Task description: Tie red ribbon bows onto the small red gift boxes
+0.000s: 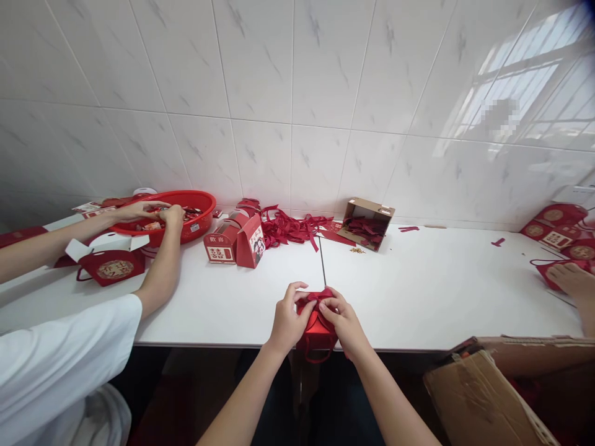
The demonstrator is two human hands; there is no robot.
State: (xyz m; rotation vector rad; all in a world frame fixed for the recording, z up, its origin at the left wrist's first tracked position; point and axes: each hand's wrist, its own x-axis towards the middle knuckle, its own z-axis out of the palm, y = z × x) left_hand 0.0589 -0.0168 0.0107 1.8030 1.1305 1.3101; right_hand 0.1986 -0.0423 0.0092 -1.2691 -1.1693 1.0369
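The left hand [292,314] and right hand [341,319] meet over a small red gift box [318,342] at the front edge of the white surface [441,285]. Both are closed, thumbs and fingers pinching the dark red ribbon [320,297] at the top of the box. Beyond them, a tangled ribbon pile [290,227] lies near the tiled wall [316,74], between two upright red candy boxes, one with double-happiness lettering [220,246] and one with a printed couple [251,243], and a small cardboard box [383,218] tipped on its side with ribbons in it. To the left, a co-worker's hands reach into a red plastic basin [208,214] of small wrapped pieces, behind an open red box [116,268] with white flaps raised.
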